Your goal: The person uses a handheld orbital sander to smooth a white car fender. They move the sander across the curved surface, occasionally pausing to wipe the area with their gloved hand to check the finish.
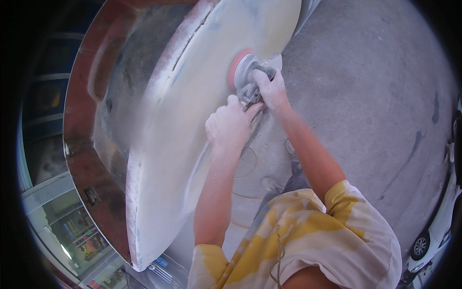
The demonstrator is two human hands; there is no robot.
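A round power sander (246,68) with a red-edged pad sits against a large curved vehicle panel (185,115), coated in pale filler and dust. My right hand (274,90) wraps round the top of the sander's head. Lower down, my left hand (227,121) is closed on its rear end, where a dark hose (257,127) trails toward me. White dust covers both hands and wrists. The pad's face is hidden, since it meets the panel.
Left of the panel runs a red-brown metal frame (79,115) around an opening. A thin hose loops on the concrete floor (365,96) by my shoes (273,184). A white car (435,226) stands far right; another car's front (163,272) shows below the panel.
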